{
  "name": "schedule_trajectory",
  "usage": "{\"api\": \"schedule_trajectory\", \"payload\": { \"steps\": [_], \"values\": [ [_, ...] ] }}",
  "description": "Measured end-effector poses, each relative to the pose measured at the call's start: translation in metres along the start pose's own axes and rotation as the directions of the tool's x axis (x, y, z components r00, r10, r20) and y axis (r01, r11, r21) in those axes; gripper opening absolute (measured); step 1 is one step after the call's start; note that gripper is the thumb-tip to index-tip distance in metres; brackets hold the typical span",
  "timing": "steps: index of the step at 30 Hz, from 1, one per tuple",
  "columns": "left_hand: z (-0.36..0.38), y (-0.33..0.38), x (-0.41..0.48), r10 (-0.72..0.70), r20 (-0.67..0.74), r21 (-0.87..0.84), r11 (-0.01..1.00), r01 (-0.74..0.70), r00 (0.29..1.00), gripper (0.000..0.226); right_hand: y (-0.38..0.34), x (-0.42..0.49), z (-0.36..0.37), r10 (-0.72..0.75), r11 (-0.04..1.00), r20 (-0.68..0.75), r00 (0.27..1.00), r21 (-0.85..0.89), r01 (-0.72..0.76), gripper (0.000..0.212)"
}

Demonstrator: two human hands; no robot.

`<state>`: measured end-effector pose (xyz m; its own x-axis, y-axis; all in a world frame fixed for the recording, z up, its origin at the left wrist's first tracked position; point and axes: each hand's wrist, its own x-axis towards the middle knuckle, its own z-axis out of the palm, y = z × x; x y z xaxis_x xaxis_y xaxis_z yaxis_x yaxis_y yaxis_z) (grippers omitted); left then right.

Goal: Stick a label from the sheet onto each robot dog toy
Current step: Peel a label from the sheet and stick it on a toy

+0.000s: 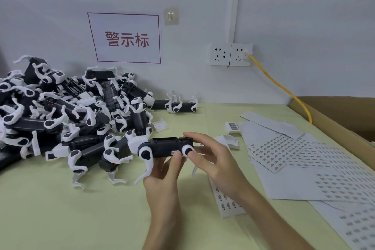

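Pale yellow-green table (50,209) fills the view, running up to a white wall (304,16) with a red-bordered sign (126,38) and a double socket (231,54); a yellow cable (284,89) drops from the right-hand outlet. At the far right, a brown cardboard box (334,111) edges the table. On the left lies a big tangled pile of robot dog toys (67,111), black bodies and white legs, reaching the wall, with one more dog toy (181,105) lying apart just beyond it. On the right, several label sheets (304,156) overlap each other, printed with rows of small dark labels, and a narrow label strip (225,203) runs under the right forearm. Two small white plastic covers (233,128) lie near the sheets' top corner. Front and centre, one robot dog toy (162,149) is held level above the table between both hands. Left hand (164,180) grips it from below, thumb up on the near side of the body. Right hand (213,158) holds the rear end, fingers (194,136) curled over the top and thumb pressing at the white hip joint. A tiny white label shows on the black side by the left thumb tip.
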<state>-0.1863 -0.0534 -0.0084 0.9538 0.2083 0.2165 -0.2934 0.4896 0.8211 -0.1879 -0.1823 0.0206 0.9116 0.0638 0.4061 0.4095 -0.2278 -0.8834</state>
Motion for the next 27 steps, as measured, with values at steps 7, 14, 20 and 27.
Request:
{"api": "schedule_trajectory", "payload": {
  "steps": [7, 14, 20, 27],
  "values": [
    [-0.0017, 0.0000, -0.0007, 0.065, 0.022, -0.006, 0.998, -0.065, 0.998, 0.027, 0.0005, -0.0011, 0.0017, -0.063, 0.998, 0.007, 0.998, 0.032, 0.063, 0.039],
    [-0.0001, 0.0020, -0.0038, 0.102, -0.044, -0.009, 0.995, -0.103, 0.994, 0.024, 0.0013, 0.0002, 0.0029, -0.101, 0.993, 0.048, 0.994, 0.064, 0.098, 0.042],
    [0.0005, 0.0046, -0.0053, 0.157, -0.070, 0.018, 0.988, -0.156, 0.985, 0.027, 0.0003, 0.0005, 0.0058, -0.105, 0.991, 0.071, 0.992, 0.087, 0.098, 0.042],
    [-0.0015, 0.0027, -0.0035, 0.190, -0.086, 0.021, 0.982, -0.189, 0.978, 0.030, -0.0018, 0.0008, 0.0061, -0.125, 0.986, 0.067, 0.990, 0.116, 0.116, 0.043]
  ]
}}
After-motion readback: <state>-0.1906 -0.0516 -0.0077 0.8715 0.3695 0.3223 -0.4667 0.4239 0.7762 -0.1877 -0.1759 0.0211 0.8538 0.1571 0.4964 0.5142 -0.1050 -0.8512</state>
